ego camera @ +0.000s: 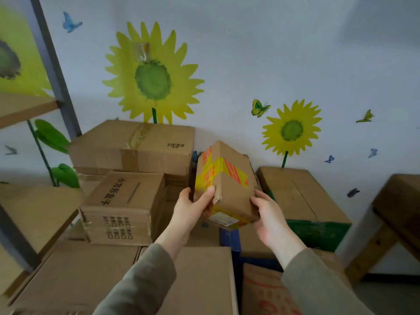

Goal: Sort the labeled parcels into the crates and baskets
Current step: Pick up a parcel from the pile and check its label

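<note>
A small cardboard parcel (229, 192) with yellow and red tape and a white label on its near lower face is held tilted in the air above the stacked boxes. My left hand (193, 208) grips its left edge, thumb on the top face. Cupped against the parcel's right lower corner is my right hand (270, 219). Both sleeves are olive grey. No crate or basket is plainly visible; a dark blue object (234, 242) shows between the boxes below the parcel.
Cardboard boxes fill the area: a large one (134, 146) at the back, a printed one (125, 205) in front of it, a green-sided one (302, 205) at right, and flat ones (200, 280) below my arms. A metal shelf (56, 71) stands left, a wooden stool (397, 212) right.
</note>
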Motion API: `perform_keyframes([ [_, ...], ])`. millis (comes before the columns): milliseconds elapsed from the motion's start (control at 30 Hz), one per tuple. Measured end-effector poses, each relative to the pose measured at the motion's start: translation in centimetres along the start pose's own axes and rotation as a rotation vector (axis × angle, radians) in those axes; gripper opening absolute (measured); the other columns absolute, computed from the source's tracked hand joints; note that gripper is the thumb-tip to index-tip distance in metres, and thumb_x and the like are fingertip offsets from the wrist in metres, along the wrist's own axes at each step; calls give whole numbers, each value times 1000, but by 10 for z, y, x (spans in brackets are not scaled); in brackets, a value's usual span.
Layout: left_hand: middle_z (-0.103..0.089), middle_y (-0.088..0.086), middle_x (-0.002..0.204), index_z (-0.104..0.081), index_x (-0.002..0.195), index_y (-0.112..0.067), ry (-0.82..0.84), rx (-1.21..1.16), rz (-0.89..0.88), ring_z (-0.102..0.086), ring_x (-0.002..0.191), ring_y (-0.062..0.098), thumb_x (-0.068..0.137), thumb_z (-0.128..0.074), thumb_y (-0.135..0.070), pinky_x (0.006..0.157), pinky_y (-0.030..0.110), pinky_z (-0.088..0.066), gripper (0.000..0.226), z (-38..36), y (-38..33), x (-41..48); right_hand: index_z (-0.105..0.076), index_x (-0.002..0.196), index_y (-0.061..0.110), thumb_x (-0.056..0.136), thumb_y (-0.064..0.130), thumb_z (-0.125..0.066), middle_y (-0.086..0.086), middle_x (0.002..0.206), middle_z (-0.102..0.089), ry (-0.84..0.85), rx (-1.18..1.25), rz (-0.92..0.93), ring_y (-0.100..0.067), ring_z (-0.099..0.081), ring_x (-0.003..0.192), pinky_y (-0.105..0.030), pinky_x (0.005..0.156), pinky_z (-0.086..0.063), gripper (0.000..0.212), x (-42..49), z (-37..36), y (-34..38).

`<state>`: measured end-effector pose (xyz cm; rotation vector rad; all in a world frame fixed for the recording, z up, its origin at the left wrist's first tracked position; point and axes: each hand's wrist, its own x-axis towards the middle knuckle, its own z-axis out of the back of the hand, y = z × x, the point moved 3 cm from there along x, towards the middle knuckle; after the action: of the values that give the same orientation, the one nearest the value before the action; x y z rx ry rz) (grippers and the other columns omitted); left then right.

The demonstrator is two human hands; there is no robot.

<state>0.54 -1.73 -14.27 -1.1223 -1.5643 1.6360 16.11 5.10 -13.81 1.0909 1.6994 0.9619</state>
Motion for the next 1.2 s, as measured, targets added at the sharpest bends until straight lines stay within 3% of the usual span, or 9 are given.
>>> perform_keyframes([
  [167, -63, -3, 113, -47, 126, -17, 83, -40, 29, -60, 100, 14, 75, -65, -54, 80, 37, -48, 65, -7, -7, -4, -44, 140, 26, 102, 7, -34, -4, 136, -51, 37, -63, 88, -24, -55, 114, -36, 85, -52, 44, -8, -4, 5],
  [300, -63, -4, 104, -47, 115, -20, 57, -110, -4, -62, 92, 11, 78, -68, -45, 65, 28, -51, 50, -7, -8, -5, -48, 137, 26, 100, 30, -45, 0, 132, -53, 47, -274, 121, -15, -55, 105, -24, 71, -49, 37, -14, -9, 8],
  [433, -60, -10, 101, -44, 116, -24, 20, -16, -88, -59, 87, 3, 78, -72, -39, 56, 15, -45, 50, -8, -4, -8, -45, 136, 21, 82, 60, -56, 1, 122, -58, 130, -454, 55, -12, -57, 99, -18, 63, -44, 67, -17, -21, 6],
  [567, -62, -5, 108, -46, 124, -20, 3, 28, -125, -62, 97, 10, 79, -74, -32, 73, 23, -54, 54, -5, -1, -8, -50, 132, 19, 81, 52, -65, -1, 120, -62, 158, -478, 26, -13, -59, 97, -20, 62, -44, 63, -15, -25, 4],
  [767, -65, 0, 110, -54, 125, -13, -13, 111, -165, -63, 100, 14, 93, -58, -23, 81, 27, -55, 34, 0, -2, -7, -60, 101, 19, 96, 26, -52, 3, 93, -65, 99, -353, 53, -7, -59, 80, -20, 56, -41, 11, -11, -23, 0],
  [900, -67, 0, 108, -63, 117, -20, -3, 65, -167, -63, 99, 13, 101, -40, -28, 72, 24, -56, 29, 2, -7, -5, -59, 97, 17, 99, 19, -44, -2, 87, -66, 30, -226, 72, -12, -61, 76, -23, 57, -44, 16, -6, -17, 2],
  [1000, -62, 1, 119, -58, 122, -22, -21, 66, -207, -63, 99, 12, 98, -46, -28, 64, 16, -52, 27, 1, -9, -1, -61, 107, 13, 100, 22, -41, -7, 94, -68, 15, -149, 49, -16, -64, 81, -23, 54, -48, 22, -2, -15, 1],
  [1133, -57, -1, 126, -40, 135, -16, 13, 64, -63, -60, 102, 10, 82, -64, -49, 73, 24, -52, 67, 0, -9, 1, -62, 95, 18, 101, 20, -38, -6, 85, -70, 38, -46, 31, -19, -66, 78, -28, 57, -51, 24, 0, -17, 3],
  [1200, -61, -2, 118, -44, 129, -14, 33, 51, -3, -61, 96, 10, 79, -66, -51, 66, 23, -48, 66, 1, -11, -1, -62, 91, 19, 102, 20, -37, -5, 82, -70, 62, -57, 40, -19, -65, 79, -30, 63, -52, 27, 0, -18, 4],
])
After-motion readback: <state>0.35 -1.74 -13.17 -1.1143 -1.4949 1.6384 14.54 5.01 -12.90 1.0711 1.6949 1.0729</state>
